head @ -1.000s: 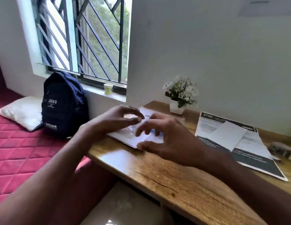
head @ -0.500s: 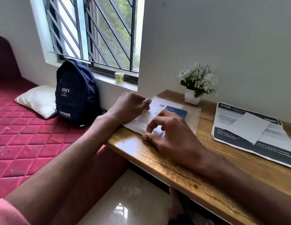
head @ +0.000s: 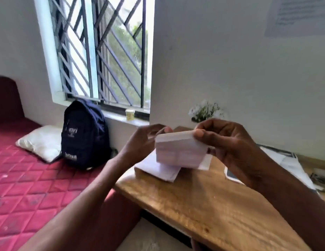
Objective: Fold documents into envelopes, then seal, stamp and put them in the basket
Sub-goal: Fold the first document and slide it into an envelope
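Observation:
A folded white document [head: 179, 151] is lifted above the wooden desk [head: 203, 201]. My right hand [head: 228, 144] pinches its upper right edge between thumb and fingers. My left hand [head: 143, 142] holds the document's left edge, fingers curled behind it. Below it, more white paper or an envelope [head: 160, 169] lies flat on the desk's left corner. The picture is blurred, so print on the sheets cannot be read.
A printed dark-bordered sheet [head: 288, 165] lies at the desk's right, partly behind my right arm. A small potted plant [head: 205, 111] stands against the wall. Left of the desk are a red mattress [head: 31, 178], a navy backpack [head: 83, 134] and a white pillow [head: 40, 142].
Both hands were pressing the paper flat on the desk; now they have lifted the folded document into the air. The camera has tilted upward.

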Demonstrator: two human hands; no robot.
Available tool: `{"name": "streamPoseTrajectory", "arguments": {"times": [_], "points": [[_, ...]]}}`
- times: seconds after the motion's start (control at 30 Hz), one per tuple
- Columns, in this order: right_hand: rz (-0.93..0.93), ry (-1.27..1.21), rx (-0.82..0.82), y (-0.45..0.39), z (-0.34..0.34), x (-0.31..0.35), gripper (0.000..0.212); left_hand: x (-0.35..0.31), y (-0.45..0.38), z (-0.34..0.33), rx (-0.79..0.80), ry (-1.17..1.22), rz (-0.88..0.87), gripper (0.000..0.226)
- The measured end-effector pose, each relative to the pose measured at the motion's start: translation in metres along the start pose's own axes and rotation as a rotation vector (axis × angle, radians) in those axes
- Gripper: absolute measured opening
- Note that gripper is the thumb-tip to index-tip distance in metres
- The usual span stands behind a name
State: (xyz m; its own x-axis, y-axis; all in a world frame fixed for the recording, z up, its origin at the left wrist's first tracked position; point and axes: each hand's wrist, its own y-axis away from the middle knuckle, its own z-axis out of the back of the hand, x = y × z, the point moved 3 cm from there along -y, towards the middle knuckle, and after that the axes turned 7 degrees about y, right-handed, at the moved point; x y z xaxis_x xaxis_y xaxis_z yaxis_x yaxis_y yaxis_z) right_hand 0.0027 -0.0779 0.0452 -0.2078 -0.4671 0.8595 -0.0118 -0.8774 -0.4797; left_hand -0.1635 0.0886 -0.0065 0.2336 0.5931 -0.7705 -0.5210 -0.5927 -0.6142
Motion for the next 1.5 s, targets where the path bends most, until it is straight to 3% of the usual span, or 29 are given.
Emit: {"name": "streamPoseTrajectory", "arguments": {"times": [0.1,0.17,0.27,0.37,0.43,0.5,0.63,0.73,0.8,0.9,1.0,1.07,1.13,1.23,1.3,1.4,1.5], "points": [[0.015,-0.242,-0.031,-0.009,0.032,0.018,0.031,-0.041,-0.013,-0.007,-0.073,-0.047,-0.143,0.028],[0.014,-0.387,-0.062,-0.017,0.057,0.025,0.038,-0.070,-0.031,-0.023,-0.024,0.007,-0.170,0.036],[-0.034,-0.605,-0.164,-0.026,0.090,0.021,0.032,-0.091,-0.058,-0.068,0.147,0.105,-0.060,0.043],[-0.046,-0.771,-0.240,-0.028,0.122,0.013,0.024,-0.086,-0.083,-0.115,0.320,0.111,0.238,0.058],[-0.044,-0.767,-0.262,-0.024,0.141,0.006,0.022,-0.085,-0.099,-0.142,0.548,0.039,0.385,0.062],[-0.034,-0.776,-0.220,-0.018,0.155,-0.003,0.021,-0.088,-0.116,-0.162,0.762,0.048,0.415,0.061],[-0.040,-0.879,-0.148,-0.005,0.168,-0.016,0.025,-0.088,-0.137,-0.195,0.944,-0.014,0.491,0.064],[-0.104,-0.892,-0.206,0.003,0.175,-0.025,0.005,-0.073,-0.135,-0.219,0.896,0.028,0.562,0.059],[-0.135,-0.859,-0.297,0.007,0.179,-0.029,0.011,-0.059,-0.129,-0.230,0.749,0.143,0.612,0.053],[-0.106,-0.734,-0.496,0.013,0.182,-0.041,0.016,-0.035,-0.110,-0.241,0.630,0.331,0.704,0.036],[-0.113,-0.604,-0.821,0.018,0.191,-0.057,0.026,-0.014,-0.103,-0.238,0.563,0.334,0.637,0.034],[-0.182,-0.329,-1.034,0.022,0.203,-0.058,0.028,-0.008,-0.106,-0.234,0.554,0.435,0.646,0.034],[-0.310,0.122,-1.131,0.026,0.214,-0.057,0.024,-0.004,-0.115,-0.225,0.523,0.492,0.634,0.033],[-0.564,1.009,-0.861,0.029,0.217,-0.062,0.004,0.007,-0.130,-0.202,0.398,0.283,0.529,0.024],[-0.713,1.402,-0.582,0.033,0.213,-0.076,0.027,0.018,-0.136,-0.186,0.293,0.154,0.528,0.022],[-0.871,1.488,-0.318,0.038,0.207,-0.099,0.073,0.033,-0.134,-0.173,0.248,-0.005,0.577,0.027],[-0.838,1.505,-0.300,0.039,0.207,-0.101,0.075,0.039,-0.122,-0.178,0.350,-0.071,0.612,0.029]]}}
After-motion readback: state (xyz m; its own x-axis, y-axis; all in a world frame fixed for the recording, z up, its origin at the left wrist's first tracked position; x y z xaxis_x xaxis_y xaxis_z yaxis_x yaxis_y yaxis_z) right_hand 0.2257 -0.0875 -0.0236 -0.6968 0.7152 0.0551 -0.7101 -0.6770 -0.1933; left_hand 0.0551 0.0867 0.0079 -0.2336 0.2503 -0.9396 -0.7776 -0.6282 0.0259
